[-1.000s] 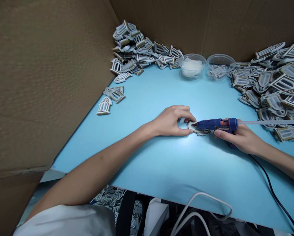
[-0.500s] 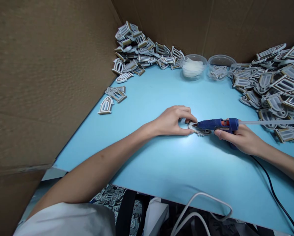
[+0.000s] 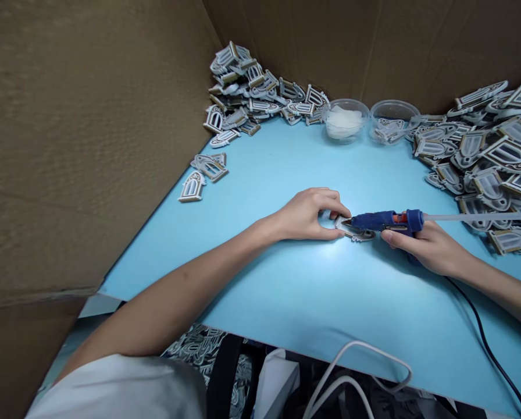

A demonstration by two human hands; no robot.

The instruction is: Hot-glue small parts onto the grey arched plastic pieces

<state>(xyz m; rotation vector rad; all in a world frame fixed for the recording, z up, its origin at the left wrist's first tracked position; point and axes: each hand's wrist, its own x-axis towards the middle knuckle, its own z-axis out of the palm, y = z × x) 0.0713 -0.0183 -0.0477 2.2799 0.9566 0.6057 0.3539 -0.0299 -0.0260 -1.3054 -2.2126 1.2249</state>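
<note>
Mid-frame on the pale blue desk [image 3: 286, 302], the left hand [image 3: 306, 214] has its grip pinched on a small grey arched window-shaped cutout [image 3: 357, 234], apparently pinning it flat for the nozzle of the blue hot-glue gun [image 3: 380, 221]. The right hand [image 3: 428, 247] has its grip wrapped round that gun.

Left arm stretches bare from the lower left, elbow low, wrist straight. The left hand [image 3: 308, 215] lies palm down, thumb and forefinger curled into a ring, tips nipping the end of a small flat piece [image 3: 360, 234]. Right forearm comes in from the right edge; the right hand [image 3: 421, 247] is wrapped around a glue gun [image 3: 382, 221], forefinger laid along it.
</note>
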